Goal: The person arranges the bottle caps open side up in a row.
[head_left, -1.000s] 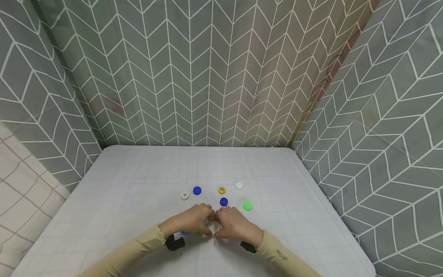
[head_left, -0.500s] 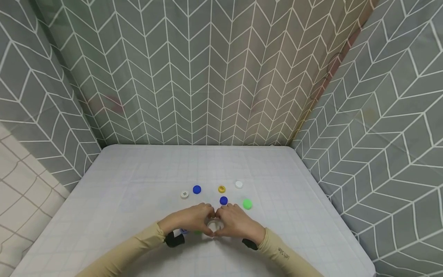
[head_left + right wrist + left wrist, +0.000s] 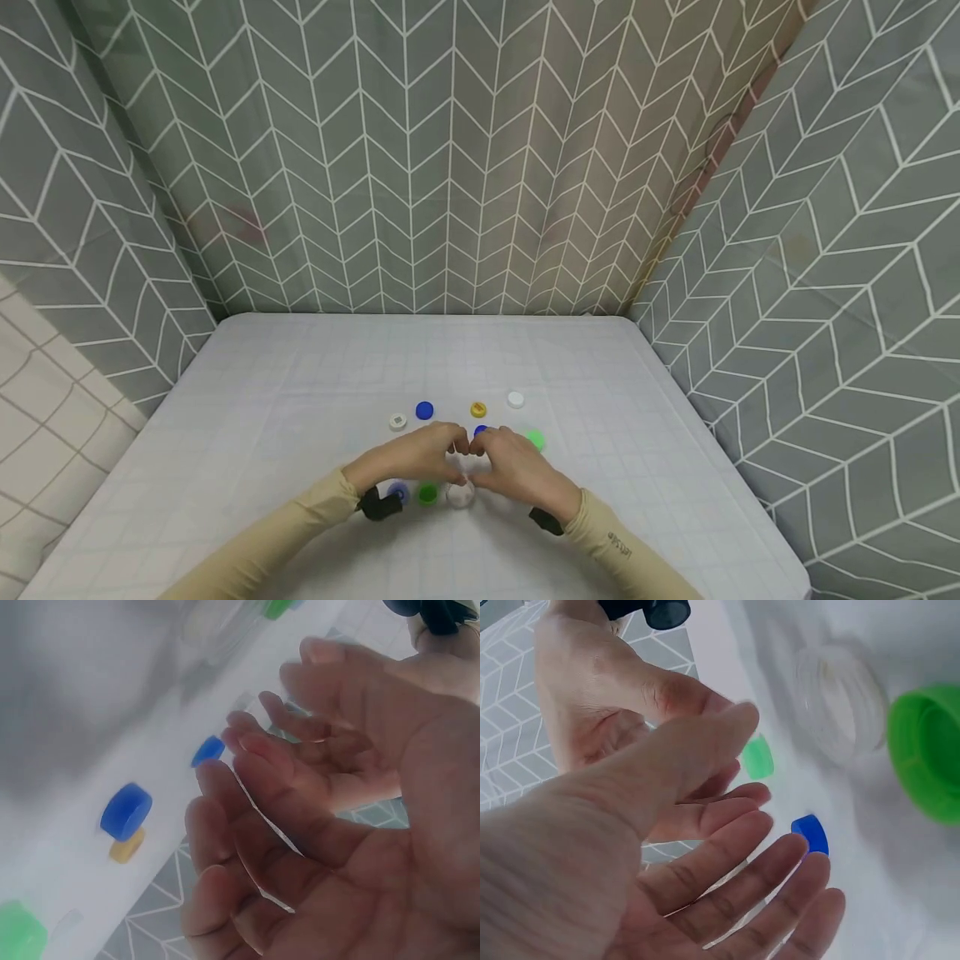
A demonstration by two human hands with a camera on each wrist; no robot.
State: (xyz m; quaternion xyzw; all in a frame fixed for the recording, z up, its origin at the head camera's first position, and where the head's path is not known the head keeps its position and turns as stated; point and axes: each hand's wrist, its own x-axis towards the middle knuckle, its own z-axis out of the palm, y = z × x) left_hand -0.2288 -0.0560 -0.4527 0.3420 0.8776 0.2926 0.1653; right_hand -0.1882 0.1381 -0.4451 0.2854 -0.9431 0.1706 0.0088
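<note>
My left hand [image 3: 416,456] and right hand [image 3: 517,471] hover over the table, fingers gently curved and fingertips close together, with nothing held. Just below the thumbs a clear round lid [image 3: 460,495] lies on the table; the left wrist view shows its see-through rim [image 3: 840,705]. Beside it sit a green cap [image 3: 427,494] and a light-blue cap [image 3: 398,492], near the left wrist. Beyond the right fingers, a dark blue cap [image 3: 482,431] and a bright green cap [image 3: 535,439] are partly covered in the head view.
Farther back on the white table [image 3: 300,375] lie a white cap with a mark [image 3: 398,422], another blue cap [image 3: 424,410], a yellow cap [image 3: 478,409] and a plain white cap [image 3: 515,400]. Grey patterned curtains [image 3: 412,167] stand along the back and sides.
Both hands have lifted and shifted slightly away from the body. The clear lid, earlier framed between the hands, now lies uncovered below them, and the green and light-blue caps show more fully.
</note>
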